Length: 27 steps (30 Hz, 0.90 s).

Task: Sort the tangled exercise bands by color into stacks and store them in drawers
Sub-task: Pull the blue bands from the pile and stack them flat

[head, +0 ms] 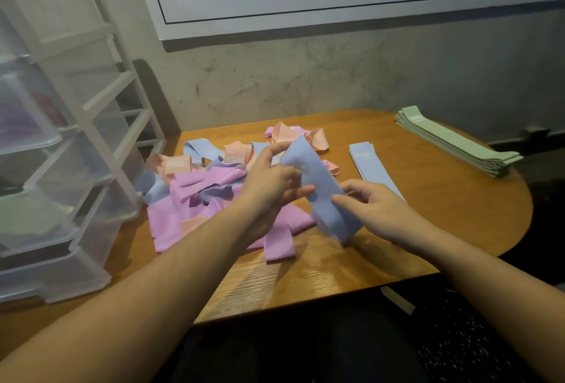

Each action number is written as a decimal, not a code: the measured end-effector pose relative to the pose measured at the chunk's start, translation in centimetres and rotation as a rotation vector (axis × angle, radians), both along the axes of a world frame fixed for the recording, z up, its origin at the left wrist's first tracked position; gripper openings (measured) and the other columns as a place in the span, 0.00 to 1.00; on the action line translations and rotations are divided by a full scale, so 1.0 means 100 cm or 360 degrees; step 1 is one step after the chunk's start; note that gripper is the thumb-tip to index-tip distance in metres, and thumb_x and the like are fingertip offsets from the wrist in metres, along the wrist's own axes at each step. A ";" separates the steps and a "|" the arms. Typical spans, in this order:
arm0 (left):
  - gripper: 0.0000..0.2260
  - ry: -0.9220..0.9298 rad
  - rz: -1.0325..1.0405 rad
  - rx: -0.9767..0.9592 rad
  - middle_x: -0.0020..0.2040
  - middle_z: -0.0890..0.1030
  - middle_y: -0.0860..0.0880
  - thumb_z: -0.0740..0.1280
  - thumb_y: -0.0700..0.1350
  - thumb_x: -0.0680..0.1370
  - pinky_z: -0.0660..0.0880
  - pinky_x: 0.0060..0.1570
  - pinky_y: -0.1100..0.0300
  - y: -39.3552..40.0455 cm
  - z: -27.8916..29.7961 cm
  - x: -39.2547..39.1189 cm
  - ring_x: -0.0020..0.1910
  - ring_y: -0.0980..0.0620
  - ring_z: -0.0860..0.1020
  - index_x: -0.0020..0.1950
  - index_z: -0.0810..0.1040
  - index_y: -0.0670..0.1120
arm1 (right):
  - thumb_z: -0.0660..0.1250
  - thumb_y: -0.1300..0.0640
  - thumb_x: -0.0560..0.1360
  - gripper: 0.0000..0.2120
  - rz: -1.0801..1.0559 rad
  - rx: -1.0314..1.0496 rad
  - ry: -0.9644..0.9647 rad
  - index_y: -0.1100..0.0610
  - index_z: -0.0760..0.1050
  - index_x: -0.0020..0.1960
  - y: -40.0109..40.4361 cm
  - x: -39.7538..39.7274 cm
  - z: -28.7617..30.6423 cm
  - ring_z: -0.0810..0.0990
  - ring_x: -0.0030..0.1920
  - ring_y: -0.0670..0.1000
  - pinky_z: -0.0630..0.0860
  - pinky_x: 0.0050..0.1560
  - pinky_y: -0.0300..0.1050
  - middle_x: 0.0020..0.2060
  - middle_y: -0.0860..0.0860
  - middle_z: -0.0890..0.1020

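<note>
I see both hands gripping one blue band (pixel 321 190) above the table (pixel 428 205): the left hand (pixel 272 181) pinches its upper part, and the right hand (pixel 373 205) pinches its lower edge. The tangled pile (pixel 208 193) of pink, peach and blue bands lies just left of it. A flat blue band (pixel 371 162) rests to the right, and a green stack (pixel 452 144) sits at the far right edge. The plastic drawers (pixel 61 153) stand at the left.
</note>
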<state>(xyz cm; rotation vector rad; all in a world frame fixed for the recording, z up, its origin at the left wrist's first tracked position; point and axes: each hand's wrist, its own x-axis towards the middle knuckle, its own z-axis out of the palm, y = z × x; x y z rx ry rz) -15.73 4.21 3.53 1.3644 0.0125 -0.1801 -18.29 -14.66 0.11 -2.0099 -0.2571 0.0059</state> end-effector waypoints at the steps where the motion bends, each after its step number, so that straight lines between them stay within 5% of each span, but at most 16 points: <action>1: 0.23 -0.0002 -0.0010 -0.0063 0.64 0.76 0.39 0.60 0.28 0.78 0.83 0.43 0.56 0.000 0.003 -0.001 0.56 0.41 0.82 0.66 0.71 0.50 | 0.66 0.55 0.81 0.07 -0.0044 -0.0036 -0.0008 0.55 0.82 0.47 -0.001 0.002 -0.001 0.77 0.40 0.40 0.69 0.39 0.29 0.37 0.43 0.82; 4: 0.20 -0.0020 -0.0037 -0.0220 0.65 0.77 0.39 0.61 0.28 0.79 0.83 0.47 0.56 -0.002 0.014 -0.002 0.56 0.40 0.82 0.64 0.74 0.49 | 0.65 0.46 0.80 0.20 -0.0179 -0.0055 0.0042 0.63 0.78 0.41 -0.004 0.006 -0.003 0.72 0.39 0.48 0.67 0.40 0.45 0.36 0.56 0.77; 10: 0.16 -0.0070 -0.0046 -0.0346 0.63 0.80 0.41 0.68 0.36 0.79 0.82 0.52 0.55 -0.011 0.028 0.001 0.50 0.44 0.84 0.67 0.73 0.43 | 0.64 0.28 0.72 0.35 -0.0249 0.0102 0.0056 0.62 0.69 0.35 -0.004 0.010 0.000 0.67 0.36 0.49 0.60 0.41 0.49 0.33 0.52 0.69; 13: 0.11 -0.0107 0.0007 -0.0319 0.50 0.84 0.46 0.68 0.39 0.81 0.82 0.53 0.55 -0.015 0.032 0.002 0.45 0.47 0.85 0.63 0.77 0.43 | 0.62 0.32 0.74 0.29 -0.0246 0.0048 0.0033 0.60 0.70 0.36 -0.004 0.012 0.003 0.66 0.34 0.48 0.61 0.37 0.46 0.32 0.51 0.69; 17: 0.07 -0.0164 0.0141 -0.0358 0.47 0.82 0.47 0.67 0.39 0.81 0.84 0.48 0.56 -0.017 0.036 0.009 0.44 0.48 0.84 0.59 0.77 0.44 | 0.65 0.46 0.80 0.19 -0.0207 -0.0018 0.0048 0.60 0.72 0.39 -0.008 0.015 0.004 0.69 0.33 0.45 0.64 0.33 0.34 0.33 0.56 0.72; 21: 0.11 -0.0274 0.0233 -0.0396 0.47 0.81 0.47 0.66 0.38 0.82 0.83 0.45 0.58 -0.023 0.040 0.019 0.44 0.50 0.84 0.64 0.76 0.42 | 0.66 0.58 0.79 0.06 -0.0118 -0.0017 0.0097 0.59 0.79 0.51 -0.014 0.015 0.001 0.76 0.44 0.51 0.71 0.44 0.45 0.48 0.62 0.81; 27: 0.06 -0.0391 0.0272 -0.0321 0.47 0.81 0.47 0.64 0.36 0.82 0.81 0.46 0.57 -0.033 0.040 0.042 0.50 0.45 0.80 0.56 0.77 0.44 | 0.66 0.54 0.81 0.08 -0.0157 0.0359 0.0170 0.56 0.82 0.52 -0.026 0.012 0.001 0.82 0.47 0.48 0.77 0.49 0.47 0.46 0.52 0.86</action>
